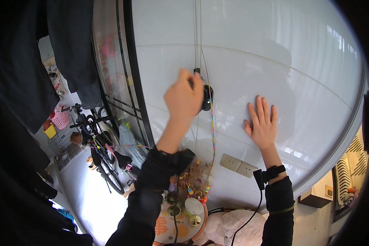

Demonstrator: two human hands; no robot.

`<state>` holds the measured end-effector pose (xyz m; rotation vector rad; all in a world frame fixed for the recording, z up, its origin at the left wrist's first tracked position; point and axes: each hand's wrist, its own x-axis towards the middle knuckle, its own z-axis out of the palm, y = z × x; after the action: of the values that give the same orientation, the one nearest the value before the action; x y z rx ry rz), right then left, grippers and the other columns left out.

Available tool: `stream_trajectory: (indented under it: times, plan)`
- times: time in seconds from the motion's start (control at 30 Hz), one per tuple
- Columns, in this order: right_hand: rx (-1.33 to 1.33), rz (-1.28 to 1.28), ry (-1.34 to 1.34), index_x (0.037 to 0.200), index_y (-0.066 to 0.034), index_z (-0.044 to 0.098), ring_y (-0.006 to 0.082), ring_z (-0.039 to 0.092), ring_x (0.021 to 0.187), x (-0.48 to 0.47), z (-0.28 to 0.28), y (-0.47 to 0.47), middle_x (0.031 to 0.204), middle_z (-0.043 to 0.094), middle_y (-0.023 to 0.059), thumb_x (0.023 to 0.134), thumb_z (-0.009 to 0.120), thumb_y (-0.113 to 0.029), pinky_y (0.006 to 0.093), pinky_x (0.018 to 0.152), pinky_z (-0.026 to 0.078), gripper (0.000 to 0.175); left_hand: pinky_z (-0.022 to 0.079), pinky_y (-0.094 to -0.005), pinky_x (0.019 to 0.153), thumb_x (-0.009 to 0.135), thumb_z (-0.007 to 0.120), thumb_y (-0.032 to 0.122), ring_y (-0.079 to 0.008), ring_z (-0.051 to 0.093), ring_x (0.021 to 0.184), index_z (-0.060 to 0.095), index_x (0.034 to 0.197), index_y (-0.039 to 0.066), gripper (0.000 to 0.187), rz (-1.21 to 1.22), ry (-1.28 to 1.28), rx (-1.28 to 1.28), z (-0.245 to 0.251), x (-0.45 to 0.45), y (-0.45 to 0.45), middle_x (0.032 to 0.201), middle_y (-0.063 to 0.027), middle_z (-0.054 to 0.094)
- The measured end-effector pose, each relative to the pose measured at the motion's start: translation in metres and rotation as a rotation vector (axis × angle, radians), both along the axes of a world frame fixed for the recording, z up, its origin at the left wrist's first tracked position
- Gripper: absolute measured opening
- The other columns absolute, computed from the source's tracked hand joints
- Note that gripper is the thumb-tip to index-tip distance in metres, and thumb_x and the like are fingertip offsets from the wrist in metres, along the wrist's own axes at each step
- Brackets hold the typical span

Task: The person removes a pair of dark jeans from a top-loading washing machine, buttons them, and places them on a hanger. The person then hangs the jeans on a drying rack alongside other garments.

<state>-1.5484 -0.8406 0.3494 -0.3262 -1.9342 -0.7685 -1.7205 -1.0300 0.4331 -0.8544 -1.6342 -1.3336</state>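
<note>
My left hand (184, 95) is curled around the small dark handle (191, 82) of a black wall-mounted crank winder (207, 97); part of the handle is hidden by the fingers. Thin cables (196, 37) run up the glossy white wall panel from a black fitting just above the hand. A multicoloured cord (212, 123) hangs down beside the winder. To the right, my right hand (263, 124) lies flat on the panel, fingers spread, holding nothing. Both wrists show black sleeves, and a strap with a black cable is on the right one.
Wall sockets (238, 166) sit below my hands. Lower down are dried flowers (195, 176), a round table (184, 235) with small pots and a pale plush toy (233, 227). Bicycles (106, 166) stand at left behind a black-framed glass door (138, 92); dark trousers (72, 46) hang at upper left.
</note>
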Motion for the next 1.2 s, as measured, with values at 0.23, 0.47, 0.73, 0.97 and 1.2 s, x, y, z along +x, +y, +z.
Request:
stream_trajectory:
  times: [0.23,0.47,0.73,0.97,1.2]
  plan:
    - [0.008,-0.008,0.001,0.132,-0.0151,0.049,0.0240,0.034,0.135,0.000,0.002,0.001,0.147,0.036,0.0102,0.078,0.058,-0.030,0.0478,0.110,0.023,0.057,0.047,-0.0385,0.053,0.086,0.062,0.023,-0.0324,0.063,0.059,0.055,0.085,0.007,0.017,-0.279,-0.136,-0.104,-0.106,0.053,-0.001,0.062,-0.0130,0.061]
    - [-0.002,-0.049,-0.005,0.133,-0.0161,0.048,0.0237,0.034,0.135,-0.001,0.000,0.002,0.147,0.036,0.0096,0.079,0.059,-0.030,0.0474,0.110,0.023,0.057,0.046,-0.0434,0.053,0.086,0.061,0.027,-0.0355,0.061,0.059,0.053,0.084,0.010,0.019,-0.074,-0.150,-0.215,-0.177,-0.062,-0.046,0.061,-0.0134,0.060]
    - [0.045,-0.035,0.004,0.132,-0.0147,0.050,0.0253,0.034,0.135,-0.002,0.001,0.003,0.146,0.037,0.0110,0.079,0.059,-0.032,0.0489,0.109,0.024,0.056,0.043,-0.0440,0.056,0.087,0.054,0.029,-0.0396,0.057,0.063,0.049,0.076,0.005,0.027,0.054,-0.176,-0.028,-0.011,-0.103,-0.046,0.061,-0.0158,0.056]
    - [0.041,-0.029,0.017,0.132,-0.0146,0.049,0.0258,0.034,0.135,-0.004,-0.001,0.003,0.146,0.037,0.0116,0.078,0.059,-0.031,0.0491,0.110,0.022,0.057,0.045,-0.0450,0.060,0.091,0.049,0.033,-0.0369,0.061,0.065,0.051,0.080,0.008,0.027,0.023,-0.243,0.109,0.010,-0.036,-0.035,0.066,-0.0155,0.061]
    - [0.040,-0.043,0.015,0.133,-0.0147,0.048,0.0270,0.034,0.135,-0.004,0.000,0.003,0.146,0.037,0.0126,0.078,0.060,-0.030,0.0499,0.110,0.021,0.058,0.043,-0.0401,0.047,0.083,0.060,0.021,-0.0284,0.056,0.052,0.050,0.076,0.009,0.017,-0.249,0.052,-0.023,-0.067,0.041,0.011,0.059,-0.0079,0.053]
